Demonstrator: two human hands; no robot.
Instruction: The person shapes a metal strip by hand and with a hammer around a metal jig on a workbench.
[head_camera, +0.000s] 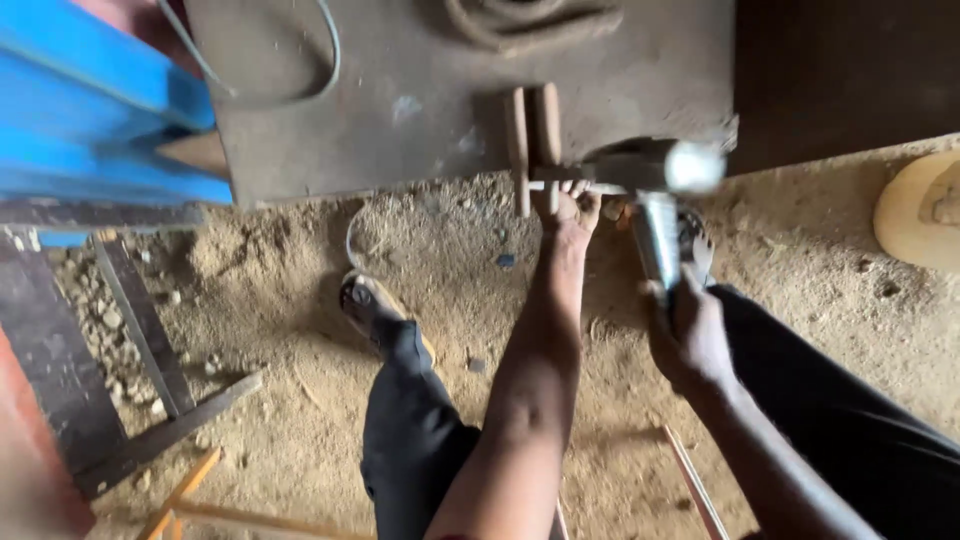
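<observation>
Left hand (570, 210) is clamped on a thin metal piece (545, 185) at the surface (400, 110) edge, frame centre. Right hand (690, 330) grips the angle grinder (660, 200), head beside the piece. Work looks underway, finish unclear; sandy floor (300, 300) below.

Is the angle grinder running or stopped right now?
Cannot tell: the angle grinder head is blurred, no sparks show, and the right hand grips its body.
</observation>
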